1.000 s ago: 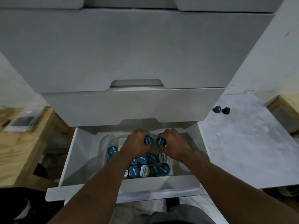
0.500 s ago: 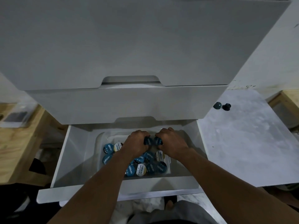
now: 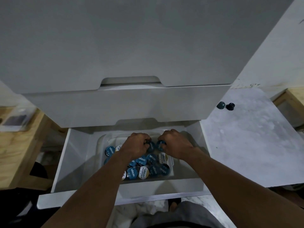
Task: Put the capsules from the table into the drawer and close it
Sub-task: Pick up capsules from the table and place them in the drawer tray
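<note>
The bottom white drawer (image 3: 79,162) stands pulled open. Inside it a clear plastic tray (image 3: 171,163) holds several blue and white coffee capsules (image 3: 141,161). Both my hands are down in the tray. My left hand (image 3: 136,146) grips a blue capsule (image 3: 151,146) with curled fingers. My right hand (image 3: 174,146) grips another blue capsule (image 3: 159,144) right beside it. Two dark capsules (image 3: 225,106) lie on the marble table (image 3: 255,142) to the right of the cabinet.
Two closed white drawers (image 3: 115,104) overhang the open one. A wooden table (image 3: 19,145) with a clear packet stands on the left, another wooden piece (image 3: 294,99) at the far right. My feet and grey shorts show below the drawer front.
The view has tilted slightly and the drawer front sits lower in frame. Both hands stay in the tray, gripping their capsules close together.
</note>
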The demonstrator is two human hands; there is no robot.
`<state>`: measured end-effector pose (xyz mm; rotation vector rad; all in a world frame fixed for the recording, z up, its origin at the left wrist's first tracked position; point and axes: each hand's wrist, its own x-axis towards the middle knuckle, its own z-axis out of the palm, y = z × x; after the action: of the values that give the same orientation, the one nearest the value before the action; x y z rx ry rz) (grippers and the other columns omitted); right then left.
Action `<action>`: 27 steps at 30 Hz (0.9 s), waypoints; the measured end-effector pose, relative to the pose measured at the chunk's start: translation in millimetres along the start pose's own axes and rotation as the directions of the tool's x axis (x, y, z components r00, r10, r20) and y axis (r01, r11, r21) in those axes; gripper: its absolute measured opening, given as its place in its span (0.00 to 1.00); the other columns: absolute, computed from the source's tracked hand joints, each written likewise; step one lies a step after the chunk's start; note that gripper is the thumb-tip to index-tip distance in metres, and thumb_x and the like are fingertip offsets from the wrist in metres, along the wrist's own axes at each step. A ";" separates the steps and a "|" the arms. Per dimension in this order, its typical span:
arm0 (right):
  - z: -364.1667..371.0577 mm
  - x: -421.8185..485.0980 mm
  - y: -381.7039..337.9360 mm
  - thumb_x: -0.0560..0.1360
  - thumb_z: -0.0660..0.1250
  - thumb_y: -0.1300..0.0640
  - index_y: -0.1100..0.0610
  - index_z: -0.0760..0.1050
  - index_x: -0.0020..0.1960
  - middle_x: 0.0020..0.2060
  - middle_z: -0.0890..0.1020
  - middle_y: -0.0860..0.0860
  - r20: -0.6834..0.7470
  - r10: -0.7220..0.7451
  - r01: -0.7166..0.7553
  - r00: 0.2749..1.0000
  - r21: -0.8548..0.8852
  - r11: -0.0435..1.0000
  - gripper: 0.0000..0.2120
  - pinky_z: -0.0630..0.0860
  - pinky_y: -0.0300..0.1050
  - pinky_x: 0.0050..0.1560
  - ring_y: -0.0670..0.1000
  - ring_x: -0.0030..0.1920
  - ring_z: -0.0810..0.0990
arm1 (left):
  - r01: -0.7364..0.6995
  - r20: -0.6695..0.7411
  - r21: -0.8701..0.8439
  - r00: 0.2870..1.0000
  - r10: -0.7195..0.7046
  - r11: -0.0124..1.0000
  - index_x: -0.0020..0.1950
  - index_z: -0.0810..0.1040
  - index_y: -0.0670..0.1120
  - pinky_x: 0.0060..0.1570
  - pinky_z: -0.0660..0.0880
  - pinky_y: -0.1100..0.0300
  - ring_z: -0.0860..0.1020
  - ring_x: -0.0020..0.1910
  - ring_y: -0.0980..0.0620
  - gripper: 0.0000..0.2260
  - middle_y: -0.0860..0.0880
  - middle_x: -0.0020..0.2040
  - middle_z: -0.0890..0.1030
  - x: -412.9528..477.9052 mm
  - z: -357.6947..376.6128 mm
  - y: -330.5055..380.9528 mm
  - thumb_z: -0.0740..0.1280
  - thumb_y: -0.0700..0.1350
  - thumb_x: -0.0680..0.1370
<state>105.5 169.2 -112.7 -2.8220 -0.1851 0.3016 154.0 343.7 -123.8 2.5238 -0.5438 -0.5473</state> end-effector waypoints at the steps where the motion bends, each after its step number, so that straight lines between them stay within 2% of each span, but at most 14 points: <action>1: 0.1 -0.9 0.0 0.75 0.64 0.56 0.54 0.78 0.58 0.55 0.79 0.54 0.000 -0.001 0.001 1.000 0.002 1.000 0.13 0.73 0.48 0.54 0.55 0.57 0.73 | -0.001 0.003 0.002 1.000 0.001 1.000 0.60 0.79 0.47 0.55 0.76 0.57 0.79 0.52 0.48 0.14 0.45 0.53 0.82 -0.4 -0.1 0.1 0.67 0.41 0.75; 11: 0.7 -7.9 -4.5 0.76 0.63 0.55 0.55 0.78 0.57 0.55 0.78 0.54 -0.016 0.033 -0.033 0.999 -0.002 0.999 0.12 0.74 0.48 0.50 0.55 0.55 0.75 | -0.018 0.019 0.014 1.000 0.017 1.000 0.62 0.78 0.46 0.58 0.75 0.58 0.79 0.54 0.47 0.14 0.44 0.57 0.81 -4.3 -4.0 1.4 0.67 0.41 0.76; 15: -6.4 -17.1 -11.1 0.77 0.62 0.54 0.55 0.77 0.59 0.57 0.78 0.54 -0.070 0.083 -0.081 0.994 0.038 0.996 0.13 0.75 0.48 0.54 0.54 0.55 0.76 | -0.040 -0.018 0.022 0.999 0.040 0.999 0.62 0.78 0.47 0.60 0.75 0.54 0.78 0.56 0.47 0.14 0.44 0.60 0.79 -11.7 -12.3 4.7 0.67 0.42 0.76; 20: -17.3 -35.1 -19.5 0.78 0.61 0.53 0.55 0.76 0.59 0.56 0.79 0.54 -0.241 0.177 -0.173 0.954 0.036 0.984 0.13 0.74 0.47 0.55 0.53 0.54 0.76 | -0.078 -0.177 0.230 0.977 0.120 0.970 0.64 0.75 0.47 0.56 0.74 0.51 0.76 0.56 0.45 0.15 0.46 0.60 0.76 -32.8 -27.6 15.1 0.64 0.47 0.78; 23: -24.3 -50.1 -25.3 0.77 0.60 0.55 0.59 0.78 0.53 0.51 0.80 0.56 -0.348 0.185 -0.194 0.919 0.009 0.981 0.12 0.72 0.44 0.49 0.55 0.49 0.77 | -0.115 -0.296 0.321 0.931 0.214 0.940 0.63 0.74 0.44 0.54 0.74 0.51 0.76 0.55 0.45 0.15 0.44 0.59 0.76 -48.4 -29.4 24.2 0.62 0.47 0.78; 27: -35.7 -72.2 -26.9 0.77 0.60 0.54 0.60 0.78 0.53 0.51 0.81 0.56 -0.453 0.202 -0.221 0.868 0.010 0.975 0.12 0.74 0.47 0.50 0.57 0.50 0.77 | -0.167 -0.366 0.429 0.867 0.339 0.888 0.61 0.72 0.42 0.53 0.73 0.54 0.74 0.54 0.46 0.13 0.44 0.57 0.75 -67.1 -26.8 41.7 0.58 0.45 0.79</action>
<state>41.0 173.4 -57.7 -2.8615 0.2254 -0.3247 99.1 352.2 -61.7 2.7463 -0.8649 0.2532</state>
